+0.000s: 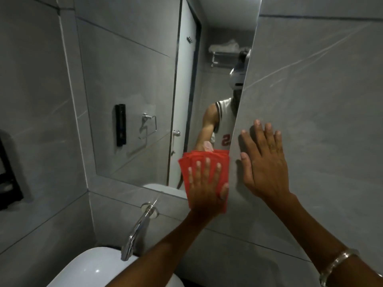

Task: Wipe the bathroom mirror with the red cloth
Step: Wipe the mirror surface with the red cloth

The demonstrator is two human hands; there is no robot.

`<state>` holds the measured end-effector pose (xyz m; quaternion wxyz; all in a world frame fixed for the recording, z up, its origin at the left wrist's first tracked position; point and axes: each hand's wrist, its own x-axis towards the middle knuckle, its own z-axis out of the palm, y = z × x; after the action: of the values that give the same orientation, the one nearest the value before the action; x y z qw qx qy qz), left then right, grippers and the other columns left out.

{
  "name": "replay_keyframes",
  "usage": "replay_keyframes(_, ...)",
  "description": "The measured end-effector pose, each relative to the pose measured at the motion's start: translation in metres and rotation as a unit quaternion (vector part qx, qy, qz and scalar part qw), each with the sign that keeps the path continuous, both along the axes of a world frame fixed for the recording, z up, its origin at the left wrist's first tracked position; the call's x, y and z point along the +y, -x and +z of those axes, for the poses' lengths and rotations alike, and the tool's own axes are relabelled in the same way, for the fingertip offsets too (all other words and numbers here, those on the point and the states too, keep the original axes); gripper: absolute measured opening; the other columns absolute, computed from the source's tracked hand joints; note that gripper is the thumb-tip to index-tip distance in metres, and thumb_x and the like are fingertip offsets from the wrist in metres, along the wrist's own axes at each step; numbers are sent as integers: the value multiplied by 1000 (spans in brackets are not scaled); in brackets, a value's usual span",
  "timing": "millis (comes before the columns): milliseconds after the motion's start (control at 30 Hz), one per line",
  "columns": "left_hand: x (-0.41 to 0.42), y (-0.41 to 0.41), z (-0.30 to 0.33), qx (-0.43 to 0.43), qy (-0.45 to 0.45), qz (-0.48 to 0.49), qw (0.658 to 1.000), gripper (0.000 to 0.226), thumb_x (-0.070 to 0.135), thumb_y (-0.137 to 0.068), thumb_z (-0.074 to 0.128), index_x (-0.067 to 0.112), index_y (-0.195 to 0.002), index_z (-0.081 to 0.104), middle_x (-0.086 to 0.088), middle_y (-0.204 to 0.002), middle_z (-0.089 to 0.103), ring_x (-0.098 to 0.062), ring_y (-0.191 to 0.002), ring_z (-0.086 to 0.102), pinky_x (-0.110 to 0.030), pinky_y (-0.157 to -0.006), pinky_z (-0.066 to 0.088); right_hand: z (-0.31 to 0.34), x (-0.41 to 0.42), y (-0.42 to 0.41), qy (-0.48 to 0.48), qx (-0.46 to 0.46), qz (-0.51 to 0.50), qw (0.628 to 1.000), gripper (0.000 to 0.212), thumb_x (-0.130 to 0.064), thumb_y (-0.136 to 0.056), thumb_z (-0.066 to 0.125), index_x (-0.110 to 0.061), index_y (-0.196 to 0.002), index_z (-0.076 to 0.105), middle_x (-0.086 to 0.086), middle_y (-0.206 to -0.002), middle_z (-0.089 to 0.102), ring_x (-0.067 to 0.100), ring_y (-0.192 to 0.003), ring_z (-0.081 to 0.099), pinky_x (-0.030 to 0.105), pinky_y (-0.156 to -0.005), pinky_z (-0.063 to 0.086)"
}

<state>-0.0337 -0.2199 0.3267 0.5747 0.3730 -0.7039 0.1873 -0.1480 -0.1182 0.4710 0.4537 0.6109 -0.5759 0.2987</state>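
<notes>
The bathroom mirror [132, 96] hangs on the grey tiled wall, and a person's reflection shows in its right part. My left hand [205, 183] lies flat, fingers spread, pressing the folded red cloth [187, 168] against the mirror's lower right corner. The cloth's bottom edge hangs over the mirror's lower rim onto the tile. My right hand [263, 160] rests flat and open on the grey wall just right of the mirror's edge, holding nothing. A metal bangle [335, 264] sits on my right wrist.
A chrome wall tap [136, 228] juts out below the mirror over a white basin [91, 268]. A dark holder [8, 172] is fixed to the left wall. The mirror reflects a towel ring, a black fixture and a door.
</notes>
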Motion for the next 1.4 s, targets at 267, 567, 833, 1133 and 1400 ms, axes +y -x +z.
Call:
replay_keyframes(267, -13, -12, 62, -24, -18, -30, 999, 80, 55, -100, 39, 28, -166, 2, 1, -176, -4, -26, -163, 0, -57, -129, 11, 38, 4, 18, 18, 43, 1, 999, 60, -34, -101, 39, -6, -154, 44, 20, -167, 25, 33, -158, 13, 50, -130, 5)
replay_keyframes(567, -37, -28, 321, 32, 30, -5, 999, 74, 61, -106, 17, 21, -166, 3, -7, -176, 0, -28, -163, -5, -55, -131, -1, 187, -39, 4, 83, -4, -78, 993, 65, -45, -106, 22, -20, -166, 16, 12, -175, 0, 30, -162, -5, 56, -130, 2)
replay_keyframes(833, -33, -12, 465, 18, 71, 2, 997, 76, 61, -105, 17, 21, -166, -2, -8, -175, -9, -30, -162, -11, -55, -131, -3, 196, -59, 18, 140, 11, -110, 984, 65, -50, -106, 13, -26, -167, 7, 6, -175, -4, 27, -162, -6, 53, -130, -3)
replay_keyframes(1133, -32, 4, 345, -12, 111, -14, 994, 70, 56, -108, 25, 19, -166, 11, -11, -175, 5, -31, -163, 1, -57, -130, 6, 195, -56, 20, 160, -3, -66, 985, 61, -29, -107, 30, -17, -166, 17, 10, -174, 9, 28, -162, 3, 48, -132, -1)
replay_keyframes(1400, -29, 2, 117, -46, 54, -15, 997, 76, 58, -103, 39, 24, -166, 12, -8, -176, 5, -33, -162, 7, -59, -130, 7, 194, -56, 20, 159, -1, -64, 985, 60, -28, -109, 28, -16, -166, 14, 13, -174, 12, 34, -161, 10, 52, -131, 6)
